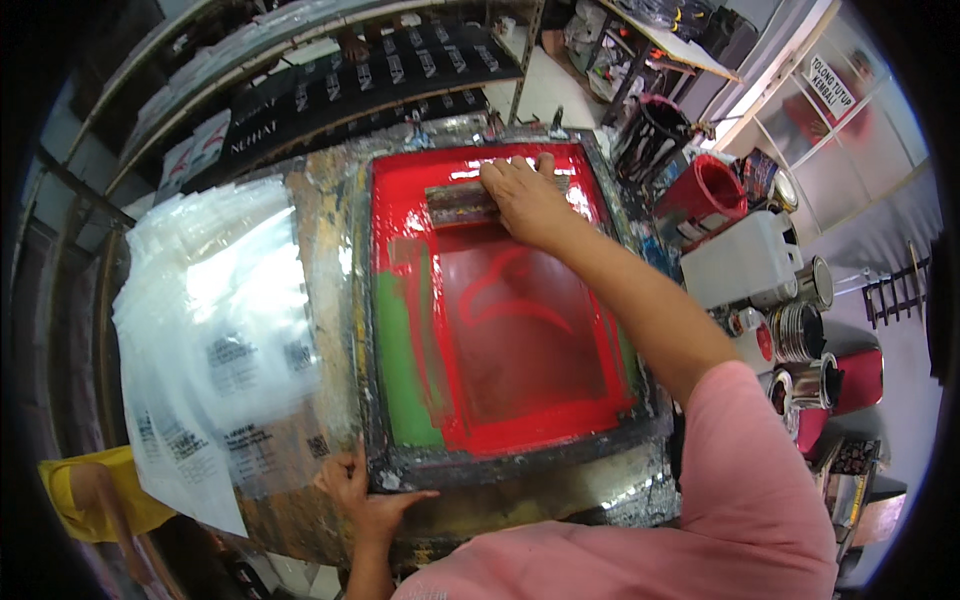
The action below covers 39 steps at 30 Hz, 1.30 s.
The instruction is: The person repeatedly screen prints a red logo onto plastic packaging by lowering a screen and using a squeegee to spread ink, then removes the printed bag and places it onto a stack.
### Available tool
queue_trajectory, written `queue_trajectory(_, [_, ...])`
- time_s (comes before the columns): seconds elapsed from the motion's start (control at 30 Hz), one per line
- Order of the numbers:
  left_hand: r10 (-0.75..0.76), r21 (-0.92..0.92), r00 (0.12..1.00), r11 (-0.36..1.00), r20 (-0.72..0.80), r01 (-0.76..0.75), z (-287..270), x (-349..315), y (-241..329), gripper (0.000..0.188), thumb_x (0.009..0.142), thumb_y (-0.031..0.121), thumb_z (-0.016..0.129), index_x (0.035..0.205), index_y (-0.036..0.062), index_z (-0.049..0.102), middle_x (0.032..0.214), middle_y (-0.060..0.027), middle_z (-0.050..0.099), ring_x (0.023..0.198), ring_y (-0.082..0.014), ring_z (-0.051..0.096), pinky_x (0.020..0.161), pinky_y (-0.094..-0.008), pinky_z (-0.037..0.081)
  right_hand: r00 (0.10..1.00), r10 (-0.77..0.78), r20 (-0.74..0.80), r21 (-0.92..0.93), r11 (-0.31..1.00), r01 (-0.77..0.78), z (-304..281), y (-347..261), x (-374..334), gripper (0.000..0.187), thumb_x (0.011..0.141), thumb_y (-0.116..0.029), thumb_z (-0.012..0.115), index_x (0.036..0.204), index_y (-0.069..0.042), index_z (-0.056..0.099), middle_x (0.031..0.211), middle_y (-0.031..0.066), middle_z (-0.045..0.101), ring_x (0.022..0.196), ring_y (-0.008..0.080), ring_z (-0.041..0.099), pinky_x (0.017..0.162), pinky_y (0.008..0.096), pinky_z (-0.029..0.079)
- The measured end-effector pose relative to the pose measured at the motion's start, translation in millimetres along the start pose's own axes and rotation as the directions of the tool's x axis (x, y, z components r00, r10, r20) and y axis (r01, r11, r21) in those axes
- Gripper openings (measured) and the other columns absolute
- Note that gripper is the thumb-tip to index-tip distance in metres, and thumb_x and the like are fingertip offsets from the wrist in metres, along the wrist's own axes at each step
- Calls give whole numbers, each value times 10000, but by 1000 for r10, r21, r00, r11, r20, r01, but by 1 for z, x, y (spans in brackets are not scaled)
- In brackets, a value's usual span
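Observation:
My right hand (525,200) is closed over the top of a wooden squeegee (462,206), which lies across the far part of a screen printing frame (520,468). Wet red ink (400,190) covers much of the mesh, pooling thickest around the squeegee. A curved red shape shows in the darker middle panel (525,370). Green coating (400,370) borders the mesh at the left. At the frame's near left corner, my left hand (368,503) grips the edge, its thumb stretched along the near side and its fingers bent at the left.
Overlapping white plastic bags (215,330) cover the table's left side. Behind stands a rack with black printed sheets (370,80). Along the right are a red ink bucket (700,200), a white jerrycan (735,262) and several tins (815,380). Another person's arm (105,500) shows at lower left.

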<state>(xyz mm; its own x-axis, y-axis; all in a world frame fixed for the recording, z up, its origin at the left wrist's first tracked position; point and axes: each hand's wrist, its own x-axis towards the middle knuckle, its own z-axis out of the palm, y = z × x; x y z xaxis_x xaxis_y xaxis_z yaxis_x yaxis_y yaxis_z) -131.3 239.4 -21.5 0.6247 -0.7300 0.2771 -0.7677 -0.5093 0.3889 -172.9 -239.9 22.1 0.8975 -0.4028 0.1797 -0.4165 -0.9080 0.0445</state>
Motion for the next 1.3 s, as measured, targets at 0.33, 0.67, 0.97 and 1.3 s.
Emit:
queue_trajectory(0.33, [-117,-404,984,913,-137,53,31,-24,-5,1333,466,739,904,1466,-63,535,1101,-145,666,981,-343,568,955,-488,417,966,-10,-259,-129,991,-24,10,-5,-12,564,717,-90,807,1208,-60,531,1163,109,609,1183,309,570,998,559,377])
queue_trajectory(0.67, [-242,-851,950,524,-198,-44,-6,23,44,1152,665,304,1026,1566,-36,394,1463,-184,553,1339,-269,548,1126,-388,459,990,115,82,204,970,-130,-190,-133,-224,518,911,-493,716,1098,-40,548,1110,164,558,1136,367,528,1037,602,316])
queue_trajectory(0.97, [-90,-496,991,868,-103,27,58,246,13,454,985,295,689,1361,43,650,1337,-239,664,1260,-441,602,1109,-546,420,821,7,-571,36,999,17,-297,-89,-114,591,996,-587,613,824,-22,643,874,171,687,859,370,634,871,483,412])
queue_trajectory(1.3, [106,-337,977,927,-184,-165,79,275,33,212,945,210,718,1031,19,749,931,-227,741,872,-438,712,782,-520,545,894,122,-431,82,992,-96,-329,-74,-91,582,1006,-566,580,924,5,659,875,211,662,877,394,622,899,467,415])
